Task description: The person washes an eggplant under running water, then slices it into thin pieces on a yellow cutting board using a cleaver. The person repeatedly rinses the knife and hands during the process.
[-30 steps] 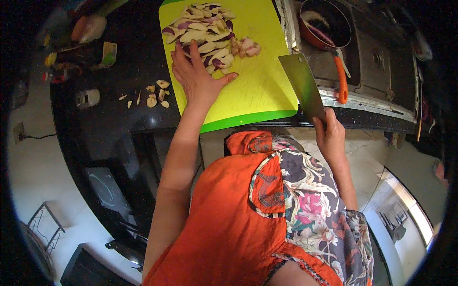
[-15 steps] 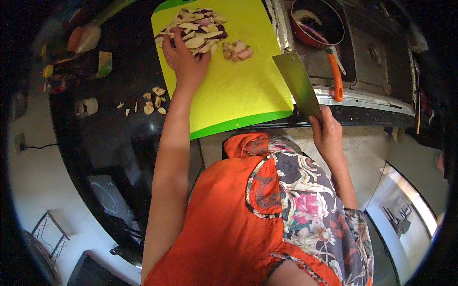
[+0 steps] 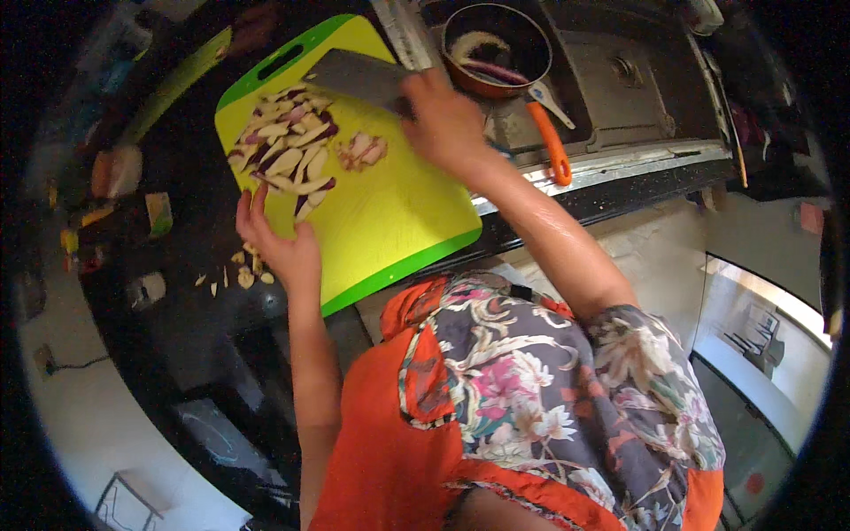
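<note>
Cut eggplant pieces (image 3: 285,159), pale with purple skin, form a heap on the yellow-green cutting board (image 3: 398,217). Beside them sits a smaller heap of chopped pinkish-beige food (image 3: 363,150) whose kind I cannot make out. My right hand (image 3: 443,115) grips the handle of a cleaver (image 3: 359,78), whose broad blade lies across the far part of the board, beyond both heaps. At the board's left edge, my left hand (image 3: 282,243) is open with fingers apart, its fingertips close to the near end of the eggplant heap.
A dark pan (image 3: 498,49) with an orange handle rests in the sink at the far right, a purple-and-white piece inside. A pale spoon handle (image 3: 553,106) lies beside it. Several small trimmings (image 3: 248,270) lie on the black counter left of the board. Packages (image 3: 159,214) stand farther left.
My right hand has carried the cleaver from the board's right side to its far part. My left hand has drawn back toward me from the eggplant heap. The view has shifted.
</note>
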Demonstrator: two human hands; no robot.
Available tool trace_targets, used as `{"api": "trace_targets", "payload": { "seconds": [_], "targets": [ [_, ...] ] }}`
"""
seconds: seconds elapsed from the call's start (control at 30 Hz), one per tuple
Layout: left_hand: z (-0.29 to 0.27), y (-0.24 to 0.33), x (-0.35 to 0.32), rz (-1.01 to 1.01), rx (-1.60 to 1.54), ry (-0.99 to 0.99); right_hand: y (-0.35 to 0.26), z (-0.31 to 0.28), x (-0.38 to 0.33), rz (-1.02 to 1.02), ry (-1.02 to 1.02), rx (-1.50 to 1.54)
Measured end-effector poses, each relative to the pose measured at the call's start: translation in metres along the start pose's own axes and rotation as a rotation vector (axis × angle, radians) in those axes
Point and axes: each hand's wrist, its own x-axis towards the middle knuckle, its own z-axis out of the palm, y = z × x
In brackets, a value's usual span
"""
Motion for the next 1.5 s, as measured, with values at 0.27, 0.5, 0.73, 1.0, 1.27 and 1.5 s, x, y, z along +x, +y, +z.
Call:
{"api": "trace_targets", "payload": {
  "seconds": [0.27,0.5,0.73,1.0,1.27,1.5],
  "targets": [
    [-0.025,-0.003,-0.035,-0.112,0.002,0.070,0.032,0.007,0.033,-0.179,-0.018,-0.089],
    [-0.052,0.016,-0.052,-0.223,0.025,0.109,0.199,-0.010,0.098,0.064,-0.363,-0.512],
    [-0.059,0.027,-0.053,-0.189,0.093,0.059,0.210,0.012,0.102,0.188,-0.528,-0.555],
    [-0.031,0.043,-0.051,-0.232,-0.202,-0.008,0.140,-0.080,0.063,-0.152,0.007,-0.458],
    [-0.010,0.056,-0.049,0.137,-0.097,-0.208,-0.019,-0.036,-0.062,-0.726,-0.175,-0.113],
    [-0.005,0.023,-0.073,0.101,0.026,-0.325,-0.039,-0.025,-0.063,-0.674,-0.319,0.076]
  ]
}}
